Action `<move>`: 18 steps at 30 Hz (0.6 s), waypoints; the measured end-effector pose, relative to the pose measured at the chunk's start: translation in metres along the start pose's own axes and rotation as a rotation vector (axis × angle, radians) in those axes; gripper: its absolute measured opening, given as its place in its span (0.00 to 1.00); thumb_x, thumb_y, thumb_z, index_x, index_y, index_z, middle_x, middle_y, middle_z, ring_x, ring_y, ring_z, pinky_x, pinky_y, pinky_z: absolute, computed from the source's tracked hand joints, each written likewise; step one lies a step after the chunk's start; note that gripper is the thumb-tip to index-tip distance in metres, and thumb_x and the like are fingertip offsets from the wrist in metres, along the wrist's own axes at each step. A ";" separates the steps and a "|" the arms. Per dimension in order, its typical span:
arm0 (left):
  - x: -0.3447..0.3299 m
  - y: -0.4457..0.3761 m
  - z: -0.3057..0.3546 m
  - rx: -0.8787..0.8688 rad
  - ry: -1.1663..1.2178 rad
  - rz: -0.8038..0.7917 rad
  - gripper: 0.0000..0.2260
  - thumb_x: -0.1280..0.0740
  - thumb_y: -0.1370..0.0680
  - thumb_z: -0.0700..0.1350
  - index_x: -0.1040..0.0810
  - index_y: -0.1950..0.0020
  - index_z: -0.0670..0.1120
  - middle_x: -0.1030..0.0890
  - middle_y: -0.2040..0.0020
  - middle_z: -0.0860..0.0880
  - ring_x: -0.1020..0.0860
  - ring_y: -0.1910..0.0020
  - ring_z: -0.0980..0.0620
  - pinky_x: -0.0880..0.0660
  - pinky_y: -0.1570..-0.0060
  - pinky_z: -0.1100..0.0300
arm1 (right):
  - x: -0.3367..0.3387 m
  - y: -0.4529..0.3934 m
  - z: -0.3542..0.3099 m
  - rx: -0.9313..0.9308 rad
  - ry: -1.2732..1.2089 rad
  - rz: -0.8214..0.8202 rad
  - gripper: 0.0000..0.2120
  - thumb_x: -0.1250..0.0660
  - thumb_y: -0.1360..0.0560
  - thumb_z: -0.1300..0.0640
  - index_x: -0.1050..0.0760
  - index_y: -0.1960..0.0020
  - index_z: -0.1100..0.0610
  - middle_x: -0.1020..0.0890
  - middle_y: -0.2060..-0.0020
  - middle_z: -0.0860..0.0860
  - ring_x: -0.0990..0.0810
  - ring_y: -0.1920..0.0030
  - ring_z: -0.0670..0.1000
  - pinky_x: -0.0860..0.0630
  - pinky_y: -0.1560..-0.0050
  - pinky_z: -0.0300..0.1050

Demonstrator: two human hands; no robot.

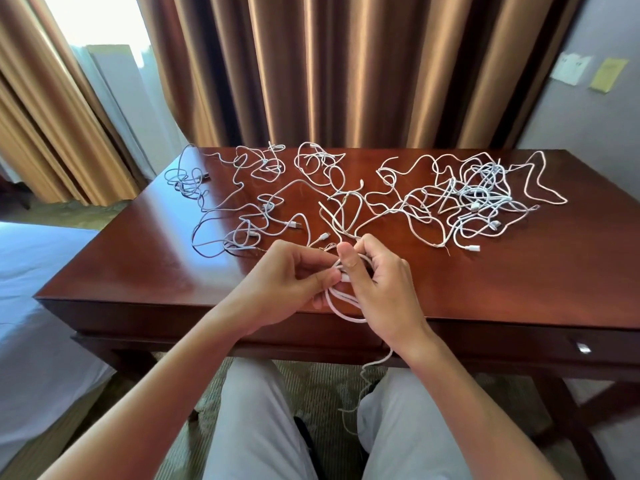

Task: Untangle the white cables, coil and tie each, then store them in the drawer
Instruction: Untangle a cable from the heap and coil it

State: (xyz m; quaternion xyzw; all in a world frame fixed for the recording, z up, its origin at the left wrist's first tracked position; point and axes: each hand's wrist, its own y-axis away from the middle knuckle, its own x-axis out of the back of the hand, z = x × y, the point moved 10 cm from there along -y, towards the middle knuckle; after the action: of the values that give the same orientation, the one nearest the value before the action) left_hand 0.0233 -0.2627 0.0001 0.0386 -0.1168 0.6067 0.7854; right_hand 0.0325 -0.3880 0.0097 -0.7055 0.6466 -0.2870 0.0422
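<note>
Several white cables (478,195) lie tangled across the far half of the dark red wooden desk (138,265). Over the desk's near edge I hold a small coil of white cable (343,308). My right hand (384,289) grips the coil's loops, thumb pointing up. My left hand (287,282) pinches the cable's end by its white plug, right beside the right thumb. A loose tail of this cable (367,372) hangs down past the desk edge toward my lap. A drawer front with a metal handle (583,348) sits under the desktop at the right.
Brown curtains (346,71) hang behind the desk. A bed with a white sheet (31,306) stands to the left. Paper notes (571,69) are stuck on the wall at the right. My legs in pale trousers (263,427) are under the desk's near edge.
</note>
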 end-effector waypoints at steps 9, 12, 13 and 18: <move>0.041 -0.004 -0.015 -0.016 0.332 0.331 0.06 0.32 0.24 0.37 0.15 0.51 0.37 0.18 0.57 0.34 0.25 0.62 0.45 0.24 0.63 0.67 | -0.006 0.017 0.024 -0.106 -0.339 -0.126 0.10 0.35 0.22 0.41 0.21 0.52 0.46 0.21 0.67 0.45 0.27 0.68 0.42 0.30 0.65 0.39; 0.027 -0.006 -0.024 0.059 0.572 0.340 0.08 0.32 0.28 0.38 0.17 0.52 0.35 0.18 0.63 0.43 0.24 0.68 0.53 0.25 0.68 0.67 | 0.000 0.021 0.021 -0.092 -0.520 0.034 0.06 0.33 0.22 0.49 0.19 0.54 0.49 0.23 0.68 0.45 0.29 0.69 0.42 0.31 0.68 0.35; 0.021 -0.006 -0.027 0.088 0.649 0.330 0.09 0.32 0.28 0.37 0.18 0.51 0.35 0.19 0.63 0.44 0.23 0.69 0.54 0.25 0.69 0.68 | 0.003 0.023 0.021 -0.094 -0.567 0.102 0.07 0.33 0.22 0.50 0.19 0.55 0.50 0.23 0.68 0.46 0.28 0.69 0.44 0.31 0.68 0.35; 0.004 -0.005 -0.034 0.185 0.842 0.311 0.11 0.34 0.29 0.37 0.20 0.49 0.34 0.20 0.63 0.45 0.23 0.70 0.55 0.26 0.71 0.70 | 0.024 0.031 0.010 0.079 -0.518 0.389 0.09 0.38 0.18 0.55 0.21 0.53 0.55 0.20 0.59 0.52 0.23 0.65 0.49 0.25 0.61 0.41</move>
State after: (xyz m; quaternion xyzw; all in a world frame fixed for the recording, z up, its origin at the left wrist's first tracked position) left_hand 0.0333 -0.2536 -0.0316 -0.1593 0.2626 0.6883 0.6572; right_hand 0.0094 -0.4191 -0.0038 -0.6162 0.7253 -0.1094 0.2869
